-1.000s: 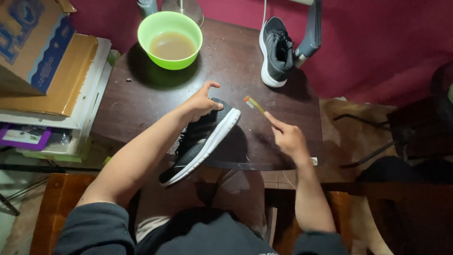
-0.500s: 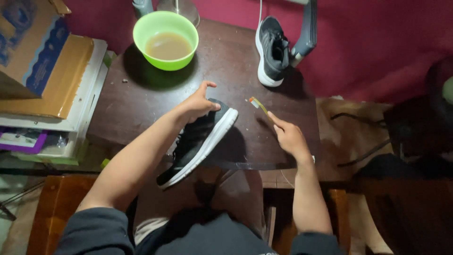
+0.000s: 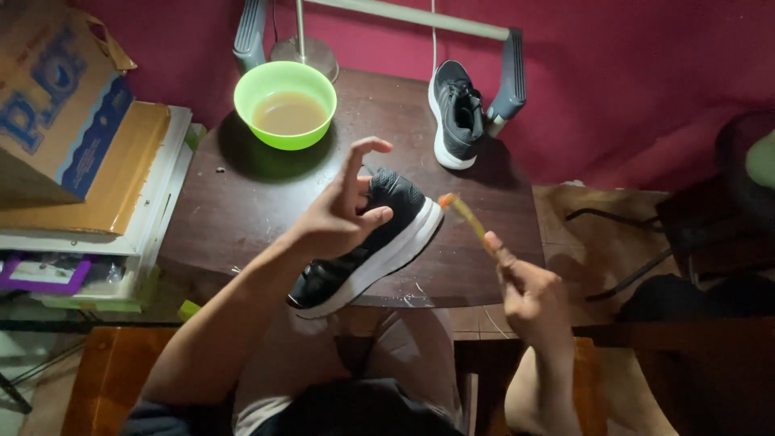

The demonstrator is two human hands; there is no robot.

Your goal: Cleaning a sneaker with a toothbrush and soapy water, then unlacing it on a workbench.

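A black sneaker with a white sole (image 3: 379, 246) lies on its side across the near edge of the dark wooden table (image 3: 242, 202). My left hand (image 3: 343, 206) rests against its upper near the toe, thumb and palm on it, index finger raised. My right hand (image 3: 525, 287) grips a small brush (image 3: 464, 214), held up with its blurred head close to the toe of the sole. A second black sneaker (image 3: 456, 113) stands at the table's far side.
A green bowl of brownish liquid (image 3: 285, 103) sits at the back left of the table. A lamp base and metal frame (image 3: 307, 48) stand behind it. Cardboard boxes and stacked items (image 3: 73, 153) fill the left; a dark chair (image 3: 710, 234) is right.
The view has tilted down and closer. My left hand shifted on the sneaker, raising its index finger. The brush has swung nearer the toe of the sole.
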